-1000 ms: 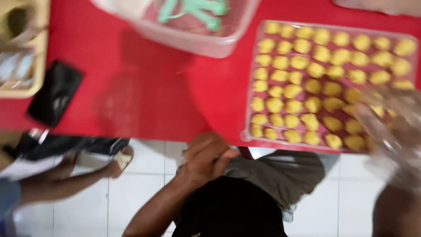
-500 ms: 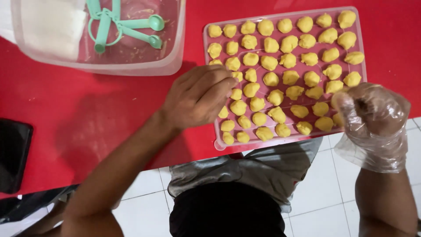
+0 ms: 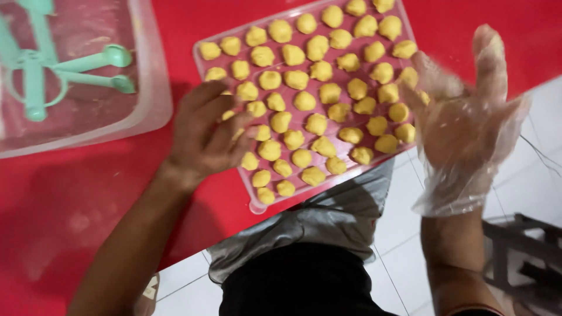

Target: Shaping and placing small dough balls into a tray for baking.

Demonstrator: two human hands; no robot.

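Left hand (image 3: 205, 131) curled over the tray (image 3: 246, 175) edge, touching dough balls (image 3: 316, 99); gloved right hand (image 3: 462, 117) spread open beside it. Clear tub (image 3: 149, 88) with green tools (image 3: 64, 70) sits left.

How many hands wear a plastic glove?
1: the right hand, raised beside the tray of yellow dough balls. The left hand, bare, rests on the tray.

light: bright, even, overhead | shadows: soft, under left hand (image 3: 205, 137) | blur: gloved right hand (image 3: 462, 117) smeared
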